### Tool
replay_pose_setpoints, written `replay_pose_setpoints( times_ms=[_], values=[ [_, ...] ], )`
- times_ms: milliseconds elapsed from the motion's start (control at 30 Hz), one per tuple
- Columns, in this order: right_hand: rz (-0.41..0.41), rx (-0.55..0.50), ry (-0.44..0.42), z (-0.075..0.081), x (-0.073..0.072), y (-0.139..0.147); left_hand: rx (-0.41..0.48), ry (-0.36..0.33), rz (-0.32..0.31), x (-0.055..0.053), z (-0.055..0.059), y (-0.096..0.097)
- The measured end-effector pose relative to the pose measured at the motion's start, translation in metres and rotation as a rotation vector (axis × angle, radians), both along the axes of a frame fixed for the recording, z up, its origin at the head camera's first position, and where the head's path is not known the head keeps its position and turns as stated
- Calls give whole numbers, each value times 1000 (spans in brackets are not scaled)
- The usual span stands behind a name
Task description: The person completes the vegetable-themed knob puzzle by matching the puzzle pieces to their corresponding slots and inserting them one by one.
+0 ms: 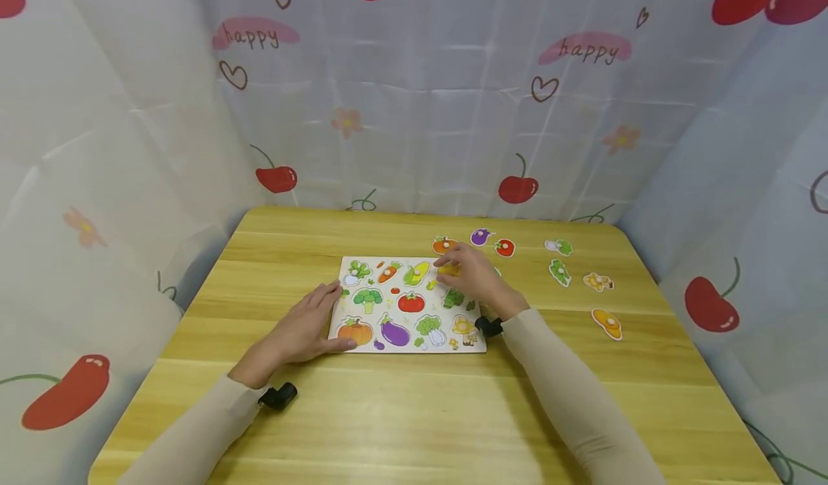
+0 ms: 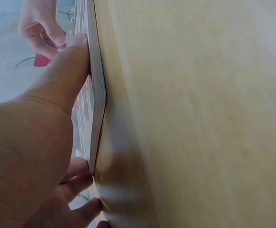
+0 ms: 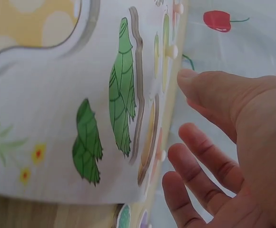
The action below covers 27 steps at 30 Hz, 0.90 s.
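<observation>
Hands (image 1: 475,278) loosely spread, left (image 1: 300,329) against board (image 1: 391,310)

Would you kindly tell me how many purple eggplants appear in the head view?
3: a loose eggplant piece on the table, beyond the board; a large eggplant at its near edge; and a small eggplant beside that one. More could be hidden behind the right hand.

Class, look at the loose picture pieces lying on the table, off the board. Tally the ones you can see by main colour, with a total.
Orange or yellow: 3 (pumpkin, mushrooms, oval piece)
Green, some with white: 3 (white-stemmed vegetable, leafy piece, piece mostly hidden by the right hand)
Purple: 1 (eggplant)
Red: 1 (tomato)
Total visible: 8
</observation>
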State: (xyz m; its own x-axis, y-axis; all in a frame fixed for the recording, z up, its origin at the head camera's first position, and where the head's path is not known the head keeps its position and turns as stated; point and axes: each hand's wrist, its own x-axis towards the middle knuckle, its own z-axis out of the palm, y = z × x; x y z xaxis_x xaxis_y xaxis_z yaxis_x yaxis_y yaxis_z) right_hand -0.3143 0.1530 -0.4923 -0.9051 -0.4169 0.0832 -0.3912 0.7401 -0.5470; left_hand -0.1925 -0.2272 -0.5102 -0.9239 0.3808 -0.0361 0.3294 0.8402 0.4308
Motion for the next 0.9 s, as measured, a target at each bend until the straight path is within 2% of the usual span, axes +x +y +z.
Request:
replay_pose_setpoints(
  times_ms=[100,433,700,900],
  values=[
    [-21,-4,-21,3,2,4,-2,-3,1,-1,-1,-1],
    [-7,-14,16,9,6,23,3,-8,4,-1,2,0],
    [-34,-3,-2,9,9,40,-4,-3,-1,0,4,0],
    [-38,-4,23,6,9,54,7,-3,0,0,2,-1]
  ],
)
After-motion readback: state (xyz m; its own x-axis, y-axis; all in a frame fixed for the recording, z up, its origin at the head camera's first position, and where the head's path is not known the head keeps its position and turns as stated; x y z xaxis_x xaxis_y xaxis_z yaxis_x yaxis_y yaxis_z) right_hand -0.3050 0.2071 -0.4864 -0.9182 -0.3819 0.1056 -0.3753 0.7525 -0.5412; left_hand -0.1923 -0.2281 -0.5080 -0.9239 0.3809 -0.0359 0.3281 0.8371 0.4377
